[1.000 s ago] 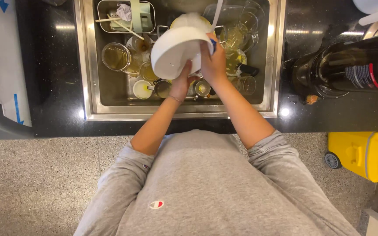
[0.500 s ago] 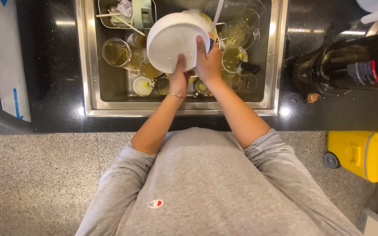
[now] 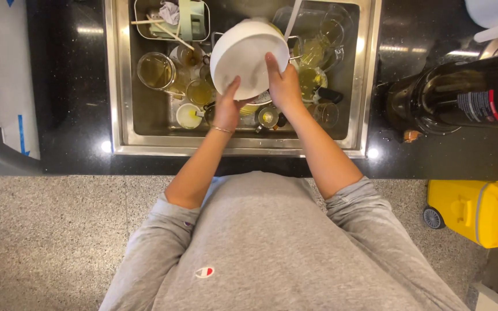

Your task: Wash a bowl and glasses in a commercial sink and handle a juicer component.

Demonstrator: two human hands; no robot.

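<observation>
The risk, as I judged it, lay in the grip on the white bowl (image 3: 248,57): it was held tilted above a steel sink (image 3: 119,86) crowded with glassware, and if wet fingers slid on the glaze it could have dropped onto the glasses below and chipped or broken them.

Going left to right: at the counter's far left edge lay a white sheet with blue arrows (image 3: 15,86), beside a dark tray whose contents I could not make out. The black stone counter (image 3: 70,86) framed the sink. In the sink's back left corner stood a small metal caddy (image 3: 171,20) with chopsticks and crumpled paper; in front of it, a large glass of yellowish liquid (image 3: 155,70) and smaller cups. The left hand (image 3: 226,109) (a thin bracelet at its wrist) was closed on the bowl's near rim, fingers wrapped under it. The right hand (image 3: 283,86) was pressed flat against the bowl's right side, fingers spread over the rim. The bowl hung over the sink's middle, touching only the hands. More glasses filled the sink's right half.

At the counter's right end lay a dark bottle (image 3: 456,103) on its side. Below, the speckled grey floor (image 3: 59,242) carried a yellow wheeled bin (image 3: 474,213) near the right edge.
</observation>
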